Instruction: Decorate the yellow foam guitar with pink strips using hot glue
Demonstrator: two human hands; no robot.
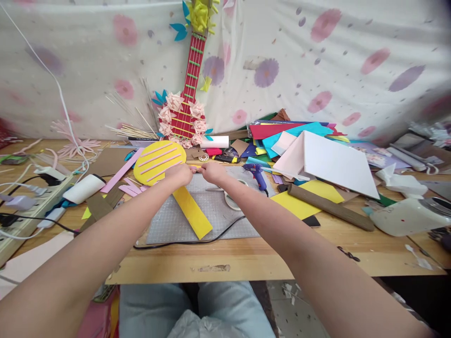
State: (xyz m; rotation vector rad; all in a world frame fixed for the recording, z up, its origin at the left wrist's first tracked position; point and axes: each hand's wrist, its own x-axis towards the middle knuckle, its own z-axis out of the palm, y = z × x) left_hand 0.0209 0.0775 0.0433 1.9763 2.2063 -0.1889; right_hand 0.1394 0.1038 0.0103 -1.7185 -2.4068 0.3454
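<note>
Head view is showing plugs [37,189] sitting in a power strip [53,192] at the worktop's [253,256] left edge. Left hand [179,174] and right hand [213,173] are meeting near the grey mat's [164,223] back edge, fingers curling; what they are grasping, I cannot tell. A pink-striped yellow disc [148,157] is lying by the mat's back left corner, a yellow strip [192,213] is slanting toward its front edge, and wood is showing along the worktop's front.
</note>
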